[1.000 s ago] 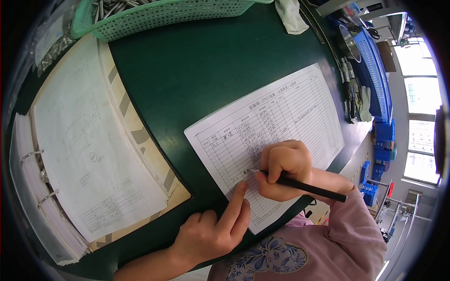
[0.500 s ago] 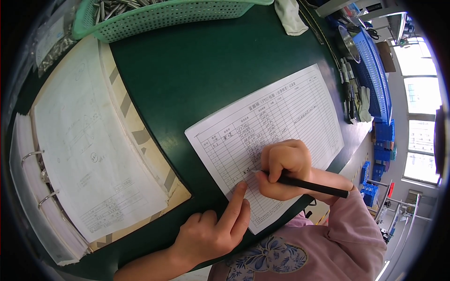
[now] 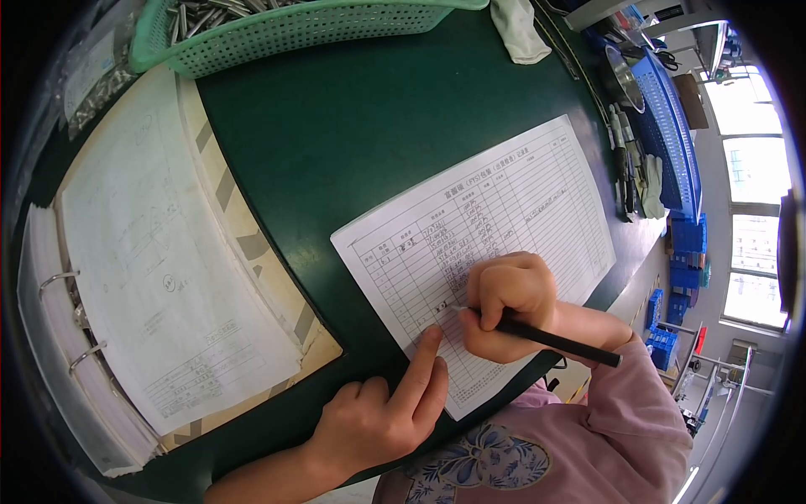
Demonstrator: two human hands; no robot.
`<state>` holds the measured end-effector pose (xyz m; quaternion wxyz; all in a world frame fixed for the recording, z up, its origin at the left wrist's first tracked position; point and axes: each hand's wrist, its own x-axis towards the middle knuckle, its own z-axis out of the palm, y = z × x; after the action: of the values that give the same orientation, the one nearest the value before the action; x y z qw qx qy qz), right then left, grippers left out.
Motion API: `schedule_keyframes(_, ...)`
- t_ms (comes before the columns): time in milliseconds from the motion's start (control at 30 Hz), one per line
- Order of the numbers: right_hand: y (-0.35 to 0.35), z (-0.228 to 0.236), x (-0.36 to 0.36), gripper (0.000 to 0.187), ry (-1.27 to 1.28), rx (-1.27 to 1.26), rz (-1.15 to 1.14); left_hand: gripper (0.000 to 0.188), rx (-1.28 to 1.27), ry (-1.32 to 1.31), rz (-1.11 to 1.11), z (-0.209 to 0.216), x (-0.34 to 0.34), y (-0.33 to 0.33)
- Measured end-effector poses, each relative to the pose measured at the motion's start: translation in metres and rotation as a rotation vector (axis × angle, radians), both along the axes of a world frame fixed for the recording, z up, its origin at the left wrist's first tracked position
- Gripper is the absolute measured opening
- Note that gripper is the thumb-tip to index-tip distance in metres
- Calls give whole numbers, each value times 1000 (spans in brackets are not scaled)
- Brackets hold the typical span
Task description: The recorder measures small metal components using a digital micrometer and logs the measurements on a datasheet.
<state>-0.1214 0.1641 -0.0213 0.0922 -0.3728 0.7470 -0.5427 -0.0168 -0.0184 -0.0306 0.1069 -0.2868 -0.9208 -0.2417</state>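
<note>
A stack of printed form sheets (image 3: 395,227) lies at a slant on the green table, its upper rows filled with handwriting. My right hand (image 3: 512,307) rests on the form, fingers closed round a black pen (image 3: 562,342) whose tip meets the paper near the middle rows. My left hand (image 3: 382,416) lies at the form's lower left edge. Its index finger is stretched out and presses the paper just left of the pen tip, while the other fingers are partly bent. Nothing is held in it.
An open ring binder (image 3: 168,252) with a drawing sheet lies at the left. A green plastic basket (image 3: 311,38) of metal pins stands at the far side, beside a bag of small parts (image 3: 92,84). A white glove (image 3: 519,32), markers (image 3: 623,160) and a blue basket (image 3: 667,126) lie farther right.
The pen's rear end has dipped slightly and shifted a little left as my right hand moves on the form. My left hand has stayed in place.
</note>
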Motion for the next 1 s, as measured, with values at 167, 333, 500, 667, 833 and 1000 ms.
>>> schedule_keyframes(167,5,3,2,29,-89,-32,-40,14,-7,24,-7,1,2,0)
schedule_keyframes(333,12,1,3,22,-336,-148,-147,21,17,24,-29,0,1,3)
schedule_keyframes(500,9,5,-3,34,-530,-338,-203,22,154,153,-56,0,-5,2)
schedule_keyframes(667,6,27,2,53,-586,-586,-274,13,104,228,-13,4,2,-1)
schedule_keyframes(833,37,29,11,22,-282,-367,-242,11,146,233,-91,7,10,21)
schedule_keyframes(1000,54,16,5,9,-334,-355,-217,14,146,216,-81,3,21,39)
